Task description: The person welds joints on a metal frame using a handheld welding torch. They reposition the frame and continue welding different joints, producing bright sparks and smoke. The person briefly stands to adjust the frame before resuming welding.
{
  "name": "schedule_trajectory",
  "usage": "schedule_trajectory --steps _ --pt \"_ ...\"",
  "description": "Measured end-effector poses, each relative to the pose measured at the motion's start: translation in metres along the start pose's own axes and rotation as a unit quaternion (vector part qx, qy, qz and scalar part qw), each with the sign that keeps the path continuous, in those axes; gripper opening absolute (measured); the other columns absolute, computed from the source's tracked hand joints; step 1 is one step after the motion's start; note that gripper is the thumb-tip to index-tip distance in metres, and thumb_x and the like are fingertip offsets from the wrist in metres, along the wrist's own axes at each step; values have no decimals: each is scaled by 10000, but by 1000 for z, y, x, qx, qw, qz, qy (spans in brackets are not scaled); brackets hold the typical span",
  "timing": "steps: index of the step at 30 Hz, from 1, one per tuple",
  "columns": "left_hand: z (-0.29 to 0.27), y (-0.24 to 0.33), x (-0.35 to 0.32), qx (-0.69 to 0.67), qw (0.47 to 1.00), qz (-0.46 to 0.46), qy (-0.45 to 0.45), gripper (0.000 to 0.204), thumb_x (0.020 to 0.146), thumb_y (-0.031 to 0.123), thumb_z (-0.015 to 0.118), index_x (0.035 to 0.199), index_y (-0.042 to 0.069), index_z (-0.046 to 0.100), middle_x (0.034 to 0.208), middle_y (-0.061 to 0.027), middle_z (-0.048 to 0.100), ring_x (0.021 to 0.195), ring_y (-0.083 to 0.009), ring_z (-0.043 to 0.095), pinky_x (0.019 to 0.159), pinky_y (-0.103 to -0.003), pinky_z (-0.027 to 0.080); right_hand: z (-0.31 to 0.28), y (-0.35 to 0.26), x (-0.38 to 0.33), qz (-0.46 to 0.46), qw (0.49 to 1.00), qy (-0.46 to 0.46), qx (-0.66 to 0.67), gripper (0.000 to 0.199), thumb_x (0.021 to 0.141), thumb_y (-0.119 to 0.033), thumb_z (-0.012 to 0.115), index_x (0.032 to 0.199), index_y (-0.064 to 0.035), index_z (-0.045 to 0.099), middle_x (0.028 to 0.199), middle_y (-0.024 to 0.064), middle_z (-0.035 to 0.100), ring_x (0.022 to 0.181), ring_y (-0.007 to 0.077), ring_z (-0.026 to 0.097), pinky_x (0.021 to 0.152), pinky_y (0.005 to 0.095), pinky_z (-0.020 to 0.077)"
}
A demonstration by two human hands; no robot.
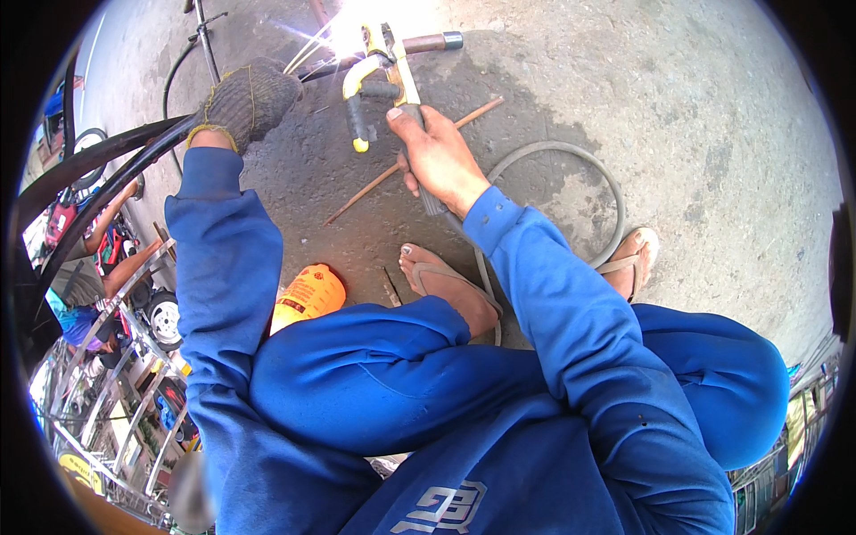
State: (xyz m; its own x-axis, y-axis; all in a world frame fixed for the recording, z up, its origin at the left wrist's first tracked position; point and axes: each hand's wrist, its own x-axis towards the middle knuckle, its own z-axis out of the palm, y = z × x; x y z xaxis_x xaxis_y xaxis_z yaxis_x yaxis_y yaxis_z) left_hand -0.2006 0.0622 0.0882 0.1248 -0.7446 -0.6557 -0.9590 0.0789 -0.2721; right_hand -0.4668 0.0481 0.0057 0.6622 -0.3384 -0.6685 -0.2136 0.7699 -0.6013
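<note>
My right hand point(437, 160), bare, is closed around the dark grip of a welding electrode holder point(406, 80) with yellow and black parts. Its jaws reach up to a white glare that hides the weld point. A brown metal pipe point(428, 43) with a grey end lies beside the jaws. My left hand point(248, 102), in a dark knit glove with yellow edging, is closed just left of the glare. Thin pale welding rods point(308, 51) stick out at its fingers, which hide their lower ends. A thin brown rod point(361, 192) lies on the floor under the holder.
A grey cable point(611, 178) loops over the concrete floor point(713, 134) near my sandalled feet point(450, 290). An orange container point(310, 292) stands by my left knee. Black bars point(98, 156) cross at left. Beyond them are a person's legs point(125, 267), wheels and metal frames.
</note>
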Motion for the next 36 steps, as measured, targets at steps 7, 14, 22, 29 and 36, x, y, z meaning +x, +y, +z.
schedule_trajectory --steps 7,14,22,29,36 --pt "-16 12 0 -190 963 -179 -61 375 861 374 650 982 24 711 626 -76 570 516 -191 555 500 -365 452 2 3 1 -10 999 21 24 431 1019 -401 536 1166 5 524 680 52 528 447 118 480 417 276 406" --pt "-31 11 -14 101 993 54 24 264 910 247 578 1011 38 704 941 -148 707 807 -293 698 751 -423 569 -1 4 2 -5 1000 1 26 428 1017 -395 539 1197 -7 529 678 47 531 448 117 482 411 273 404" --pt "-24 4 -12 258 943 155 141 246 935 213 554 1013 62 732 913 -144 710 765 -298 706 714 -399 580 -1 2 3 6 999 3 49 419 1015 -381 541 1219 -16 529 692 45 525 456 115 482 413 273 406" --pt "-36 13 -2 -152 974 -140 -91 361 865 342 651 1029 27 719 753 -121 651 609 -223 642 575 -372 511 -11 -8 1 -6 1000 -4 -2 498 1004 -390 548 1207 64 527 674 73 554 466 136 520 447 312 437" --pt "-42 18 -1 -207 945 -231 -102 389 847 400 656 980 43 732 645 -87 614 556 -195 608 545 -374 485 -11 -8 2 -3 1000 -20 -15 511 1006 -386 540 1232 72 520 706 82 570 483 139 532 454 310 442"
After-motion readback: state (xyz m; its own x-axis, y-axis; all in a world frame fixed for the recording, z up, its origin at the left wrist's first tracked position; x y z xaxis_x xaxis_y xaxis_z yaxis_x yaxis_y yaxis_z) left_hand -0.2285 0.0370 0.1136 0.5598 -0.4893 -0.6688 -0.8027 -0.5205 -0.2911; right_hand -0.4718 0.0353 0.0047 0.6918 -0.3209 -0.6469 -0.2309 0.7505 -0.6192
